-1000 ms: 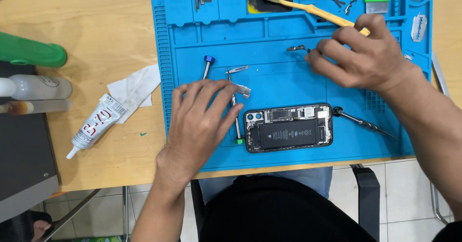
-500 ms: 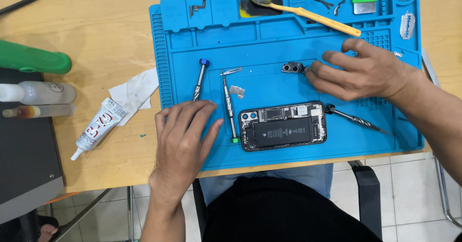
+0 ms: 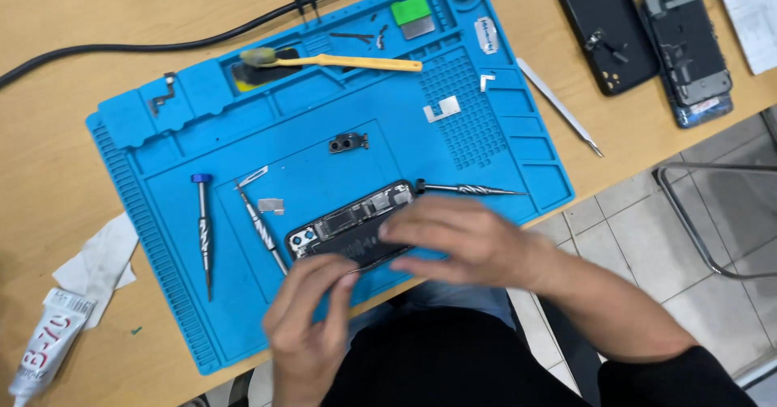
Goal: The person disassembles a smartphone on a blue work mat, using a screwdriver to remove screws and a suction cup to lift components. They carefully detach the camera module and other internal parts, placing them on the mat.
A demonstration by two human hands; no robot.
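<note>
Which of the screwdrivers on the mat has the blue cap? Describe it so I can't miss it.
Start at the blue mat and go to its left part. The blue-capped screwdriver lies there alone, almost upright in the picture, left of the opened phone. Its neighbouring driver is slanted, with no blue cap.

This was a phone repair workbench: a blue silicone work mat (image 3: 186, 124) lay on a wooden table (image 3: 57, 132), with small screwdrivers (image 3: 203, 229), tweezers (image 3: 558, 106), and opened phones (image 3: 686, 39) far right.

A yellow toothbrush (image 3: 340, 60), two screwdrivers (image 3: 204, 233) and glue tube (image 3: 44, 342) lie around.
</note>
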